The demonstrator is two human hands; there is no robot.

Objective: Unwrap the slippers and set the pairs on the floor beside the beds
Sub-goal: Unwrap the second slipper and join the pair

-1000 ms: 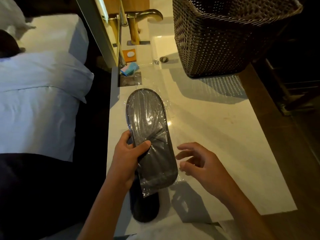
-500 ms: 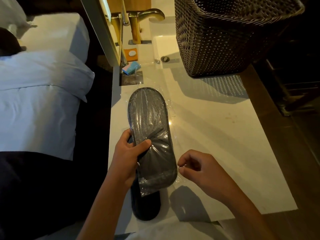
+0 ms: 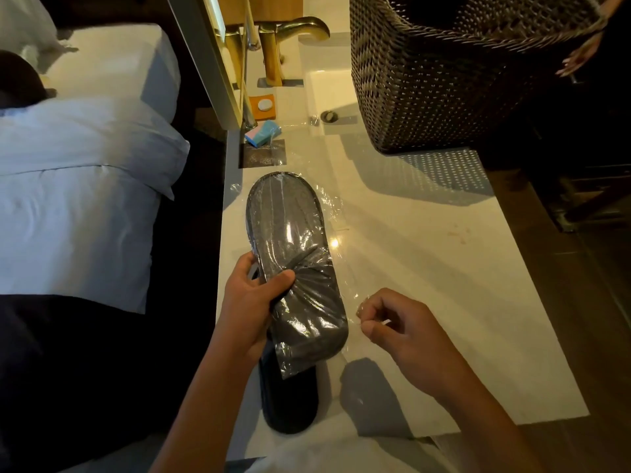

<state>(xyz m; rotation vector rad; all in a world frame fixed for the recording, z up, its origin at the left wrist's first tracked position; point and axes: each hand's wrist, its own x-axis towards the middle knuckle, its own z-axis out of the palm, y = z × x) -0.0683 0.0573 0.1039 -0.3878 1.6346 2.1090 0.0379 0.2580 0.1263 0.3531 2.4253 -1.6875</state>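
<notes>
At the far left a bed with white linen lies alongside a dark gap, and next to that gap runs the pale countertop where the work is going on. The person's left hand is closed around the near half of the wrapped slippers, thumb pressed on top and fingers curled underneath, holding the grey pack tilted above the counter close to its left edge. Below it a second dark slipper lies flat on the counter, partly hidden by the pack. The clear plastic wrap looks thin, glossy and slippery, creased where the thumb bears on it, and the slippers seem light and soft enough to bend, so the firm hold is best kept on the body of the pack while the film is taken at a loose edge. To the right, the right hand is pinched shut on a bit of that film just beside the pack's near corner, apparently to peel or tear it away. Right of the hands the counter is open and bare, giving room to pull outward; farther off stand a woven basket, a faucet and a sink, well apart from the hands.
</notes>
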